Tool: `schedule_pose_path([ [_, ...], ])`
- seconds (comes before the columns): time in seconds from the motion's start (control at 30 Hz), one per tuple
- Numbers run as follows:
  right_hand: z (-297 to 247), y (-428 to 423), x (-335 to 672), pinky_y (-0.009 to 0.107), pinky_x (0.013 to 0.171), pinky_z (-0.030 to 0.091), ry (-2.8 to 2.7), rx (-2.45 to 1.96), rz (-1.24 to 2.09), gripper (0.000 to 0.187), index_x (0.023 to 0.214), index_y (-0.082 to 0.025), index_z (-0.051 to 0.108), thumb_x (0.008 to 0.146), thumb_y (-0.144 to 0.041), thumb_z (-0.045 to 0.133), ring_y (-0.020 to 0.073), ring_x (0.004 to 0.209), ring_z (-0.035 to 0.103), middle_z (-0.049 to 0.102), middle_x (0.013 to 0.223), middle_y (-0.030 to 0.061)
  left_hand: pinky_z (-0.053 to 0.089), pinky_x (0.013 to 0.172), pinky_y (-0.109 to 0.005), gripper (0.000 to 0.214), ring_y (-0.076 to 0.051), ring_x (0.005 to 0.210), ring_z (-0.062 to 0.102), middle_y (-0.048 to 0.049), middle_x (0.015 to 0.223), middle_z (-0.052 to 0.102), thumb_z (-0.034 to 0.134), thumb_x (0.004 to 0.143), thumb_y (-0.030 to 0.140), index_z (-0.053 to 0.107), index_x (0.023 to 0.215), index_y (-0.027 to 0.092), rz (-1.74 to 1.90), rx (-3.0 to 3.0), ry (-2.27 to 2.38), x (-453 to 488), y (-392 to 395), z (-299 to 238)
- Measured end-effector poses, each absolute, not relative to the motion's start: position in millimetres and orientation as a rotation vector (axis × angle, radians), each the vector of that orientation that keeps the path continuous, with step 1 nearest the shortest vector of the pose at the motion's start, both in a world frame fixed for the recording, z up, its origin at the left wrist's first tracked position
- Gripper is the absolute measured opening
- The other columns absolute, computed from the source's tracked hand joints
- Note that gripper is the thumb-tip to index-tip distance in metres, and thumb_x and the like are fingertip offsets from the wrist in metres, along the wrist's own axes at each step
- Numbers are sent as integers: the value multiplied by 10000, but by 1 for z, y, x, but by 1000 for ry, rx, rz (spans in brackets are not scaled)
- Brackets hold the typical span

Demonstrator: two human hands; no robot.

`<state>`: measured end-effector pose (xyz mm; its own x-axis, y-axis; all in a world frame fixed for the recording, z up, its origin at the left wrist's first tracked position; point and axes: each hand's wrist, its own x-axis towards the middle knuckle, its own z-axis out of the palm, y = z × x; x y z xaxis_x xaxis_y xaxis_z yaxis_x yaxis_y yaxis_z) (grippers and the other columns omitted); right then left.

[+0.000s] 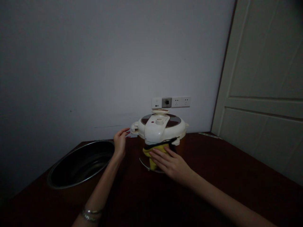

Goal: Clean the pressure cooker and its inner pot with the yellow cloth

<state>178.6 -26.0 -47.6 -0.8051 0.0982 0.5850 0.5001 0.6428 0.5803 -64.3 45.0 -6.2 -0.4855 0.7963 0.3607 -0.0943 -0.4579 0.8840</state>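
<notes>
A white electric pressure cooker [156, 129] with a brown-and-white lid stands on the dark red table against the wall. My right hand [169, 162] presses a yellow cloth [157, 149] with a black edge against the cooker's front, its fingers laid out over the cloth. Most of the front panel is hidden by the cloth and hand. At the cooker's left side, my left hand [120, 143] holds nothing, fingers apart and pointing at the side handle [134, 128]. Whether the fingertips touch that handle I cannot tell.
A dark inner pot [82, 164] with a metallic rim sits on the table [213, 176] at left, close to my left forearm. Wall sockets [181, 101] are behind the cooker. A pale panelled door [262, 94] is on the right.
</notes>
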Motion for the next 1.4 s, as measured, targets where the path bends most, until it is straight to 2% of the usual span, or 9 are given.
schedule_pose_path([
  [0.1, -82, -41, 212, 406, 995, 409, -2350, -562, -1023, 374, 1198, -177, 562, 898, -90, 357, 217, 1248, 431, 502, 1339, 20, 467, 639, -254, 231, -176, 803, 606, -67, 820, 654, 514, 598, 208, 675, 745, 132, 2008, 1167, 1109, -59, 33, 6],
  [0.23, -109, -63, 251, 308, 899, 483, -2370, -653, -1034, 384, 1227, -167, 548, 896, -118, 358, 199, 1168, 518, 541, 1297, 51, 482, 673, -268, 179, -171, 813, 599, -58, 812, 662, 525, 626, 178, 679, 710, 143, 2129, 1272, 1013, -48, 9, 35],
  [0.4, -122, -75, 263, 292, 791, 545, -2589, -631, -782, 310, 1130, -179, 622, 839, -185, 513, 206, 940, 658, 680, 1081, 52, 492, 652, -267, 153, -160, 788, 609, -54, 805, 669, 521, 653, 149, 673, 669, 157, 2207, 1417, 858, -32, -13, 85],
  [0.53, -108, -78, 257, 281, 773, 550, -2690, -783, -85, 323, 1099, -226, 654, 781, -244, 603, 230, 927, 665, 691, 1048, 55, 492, 609, -248, 174, -145, 737, 613, -41, 775, 671, 494, 674, 159, 667, 665, 163, 2195, 1675, 827, -20, -17, 139],
  [0.7, -65, -73, 246, 288, 843, 509, -1977, -1169, 984, 348, 1108, -229, 657, 833, -392, 519, 223, 979, 641, 681, 1076, 72, 463, 578, -200, 228, -110, 678, 600, -32, 739, 677, 437, 698, 163, 664, 682, 155, 2168, 1991, 1009, -4, 19, 203],
  [0.87, -35, -51, 235, 308, 678, 539, -1325, -1073, 1554, 575, 1091, -155, 631, 711, -585, 607, 210, 778, 677, 705, 939, 108, 461, 585, -211, 236, -115, 641, 599, -63, 735, 681, 440, 683, 152, 674, 690, 120, 1588, 2321, 1311, 9, 99, 233],
  [1.0, -22, -40, 224, 241, 566, 515, -1062, -1053, 1650, 515, 1046, -156, 623, 706, -542, 638, 156, 681, 669, 698, 915, 97, 454, 591, -219, 206, -124, 646, 596, -85, 770, 683, 504, 656, 143, 679, 756, 103, 973, 2327, 1641, 7, 166, 225],
  [1.2, -13, -21, 233, 213, 428, 470, -1125, -1155, 1537, 463, 878, -127, 636, 719, -560, 599, 147, 523, 636, 668, 647, 59, 484, 571, -297, 102, -155, 504, 587, -91, 586, 645, 565, 598, 163, 646, 613, 102, 655, 2135, 1737, -26, 213, 186],
  [1.4, 7, 34, 296, 207, 381, 444, -1160, -1325, 1128, 335, 856, -144, 618, 783, -463, 551, 153, 506, 619, 647, 607, 61, 488, 508, -420, 292, -250, 463, 603, -173, 568, 639, 603, 646, 401, 653, 586, 119, 299, 1893, 1675, -80, 203, 154],
])
